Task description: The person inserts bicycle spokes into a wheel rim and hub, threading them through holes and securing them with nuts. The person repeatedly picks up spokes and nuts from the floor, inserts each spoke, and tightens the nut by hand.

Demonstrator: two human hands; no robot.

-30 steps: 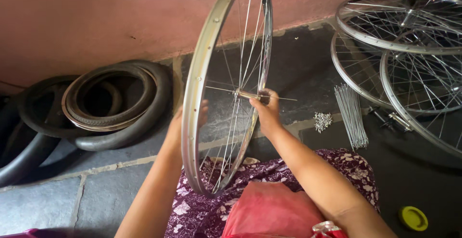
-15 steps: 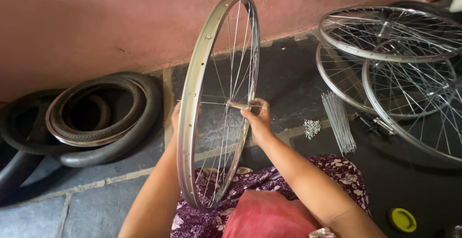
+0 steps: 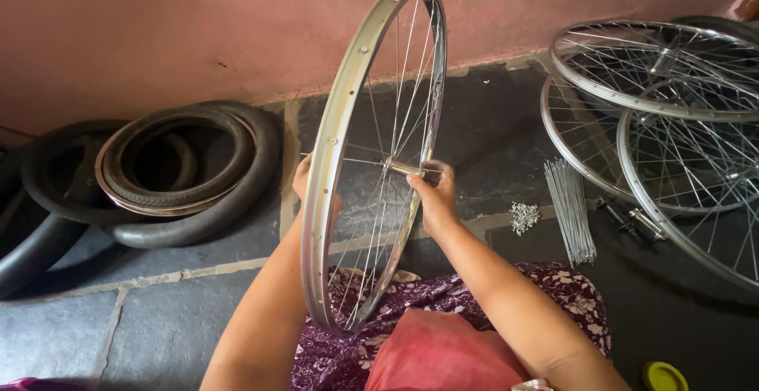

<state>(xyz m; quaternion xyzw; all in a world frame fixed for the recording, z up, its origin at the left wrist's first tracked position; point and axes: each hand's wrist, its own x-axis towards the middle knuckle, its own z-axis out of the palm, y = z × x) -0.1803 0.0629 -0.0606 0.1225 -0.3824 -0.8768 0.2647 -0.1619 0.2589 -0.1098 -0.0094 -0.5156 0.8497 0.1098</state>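
A silver spoked bicycle wheel rim (image 3: 336,138) stands upright on my lap, edge toward me. My right hand (image 3: 433,197) grips the hub axle (image 3: 403,168) at the wheel's centre from the right side. My left hand (image 3: 304,179) is on the far left side of the wheel, mostly hidden behind the rim, apparently at the other end of the axle. My lap is covered by purple flowered cloth (image 3: 553,296) and a red cloth (image 3: 443,355).
Several black tyres (image 3: 158,177) lie stacked on the stone floor at left, against a pink wall. Several finished spoked wheels (image 3: 656,98) lie at right. A bundle of loose spokes (image 3: 571,209) and a small pile of nipples (image 3: 523,217) lie beside them. A yellow-green lid (image 3: 664,377) sits bottom right.
The view has shifted, so the wheel and hands sit slightly more to the left and lower in frame. My grip on the hub axle is unchanged.
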